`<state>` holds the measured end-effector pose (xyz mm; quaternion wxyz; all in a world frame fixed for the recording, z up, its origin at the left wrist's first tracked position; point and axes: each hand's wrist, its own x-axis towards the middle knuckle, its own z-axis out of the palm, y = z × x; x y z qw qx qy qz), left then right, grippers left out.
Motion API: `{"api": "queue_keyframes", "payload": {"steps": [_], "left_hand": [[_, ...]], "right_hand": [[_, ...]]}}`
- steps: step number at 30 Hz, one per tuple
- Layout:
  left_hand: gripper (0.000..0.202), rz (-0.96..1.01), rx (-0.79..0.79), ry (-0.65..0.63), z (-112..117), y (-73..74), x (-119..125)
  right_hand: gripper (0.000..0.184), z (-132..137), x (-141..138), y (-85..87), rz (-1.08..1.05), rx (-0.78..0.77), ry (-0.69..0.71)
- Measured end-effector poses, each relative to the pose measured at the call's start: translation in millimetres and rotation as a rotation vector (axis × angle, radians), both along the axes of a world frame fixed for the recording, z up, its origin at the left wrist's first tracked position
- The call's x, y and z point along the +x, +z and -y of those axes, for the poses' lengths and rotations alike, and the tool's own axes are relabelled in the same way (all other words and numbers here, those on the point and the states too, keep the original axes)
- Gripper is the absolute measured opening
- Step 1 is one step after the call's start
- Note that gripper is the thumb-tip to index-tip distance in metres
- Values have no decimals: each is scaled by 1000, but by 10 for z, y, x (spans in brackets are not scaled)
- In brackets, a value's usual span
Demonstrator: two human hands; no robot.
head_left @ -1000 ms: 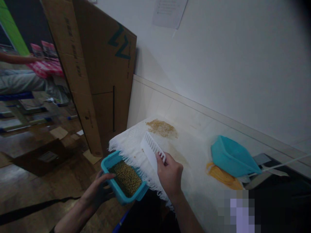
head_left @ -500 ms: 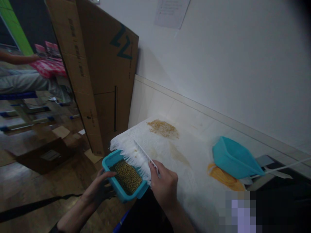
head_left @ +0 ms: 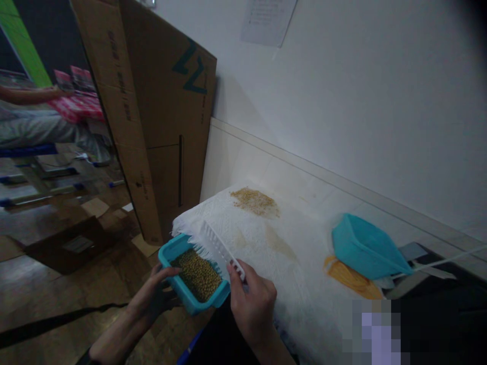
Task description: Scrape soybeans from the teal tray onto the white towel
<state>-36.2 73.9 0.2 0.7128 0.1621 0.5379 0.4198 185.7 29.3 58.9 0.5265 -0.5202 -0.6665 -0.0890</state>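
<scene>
My left hand (head_left: pixel 154 295) grips a teal tray (head_left: pixel 172 255) filled with green beans (head_left: pixel 198 275), held just below the fringed edge of a white cloth (head_left: pixel 274 263). My right hand (head_left: pixel 253 304) is closed around a white slotted scraper (head_left: pixel 216 246), whose blade rests at the cloth's edge right above the tray. A small pile of tan grains (head_left: pixel 254 200) lies at the far side of the cloth. A faint brownish smear marks the cloth's middle.
A second teal tray (head_left: pixel 367 248) lies tipped over a yellow pile (head_left: pixel 352 281) at the right. A tall cardboard box (head_left: pixel 152 111) leans against the wall on the left. Another person's arm (head_left: pixel 30 94) shows far left.
My right hand drew the scraper back across the cloth towards the tray, turning its blade on edge at the fringe. The tray stayed in my left hand.
</scene>
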Motion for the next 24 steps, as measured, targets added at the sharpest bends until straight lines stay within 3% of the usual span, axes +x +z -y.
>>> {"api": "queue_keyframes", "payload": {"steps": [4,8,14,24], "left_hand": [[70,-1,17,-18,12,-15,1],[71,6,16,-40,45,-39,16],[71,20,2,-53,88,-35,63],[69,7,-9,-53,78,-39,58]], "right_hand": [[40,-202,219,6,-227,-157,-116],[38,-435,321,-44,-433,-274,-92],[35,-653,350,-158,-572,-376,-2],[51,-774,753,-347,-693,-437,-29]]}}
